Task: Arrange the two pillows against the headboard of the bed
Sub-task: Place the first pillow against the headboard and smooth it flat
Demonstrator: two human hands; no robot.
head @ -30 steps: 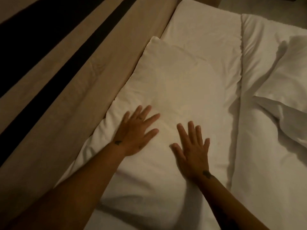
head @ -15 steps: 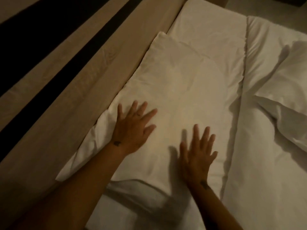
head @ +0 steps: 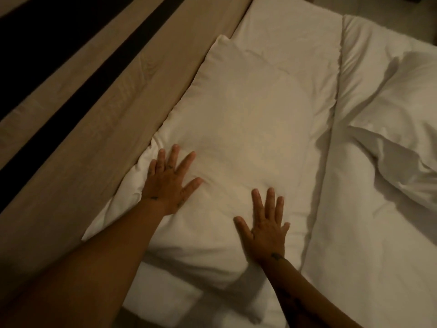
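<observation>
Rumpled white duvet (head: 369, 209) across the white sheet (head: 290, 39), right side.

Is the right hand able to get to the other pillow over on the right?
Probably yes: the right hand lies flat and empty on the near pillow, and only bare duvet separates it from the other pillow.

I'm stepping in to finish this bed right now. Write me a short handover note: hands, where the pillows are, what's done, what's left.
Left hand: open, flat on the near pillow, close to its headboard-side edge.
Right hand: open, flat on the same pillow nearer its bed-side edge. Neither hand grips anything.
Near pillow: lies flat along the tan headboard, long edge against it.
Second pillow: out on the white duvet at the right, away from the headboard.
Done: first pillow placed.
Left: bring the second pillow to the headboard.
</observation>
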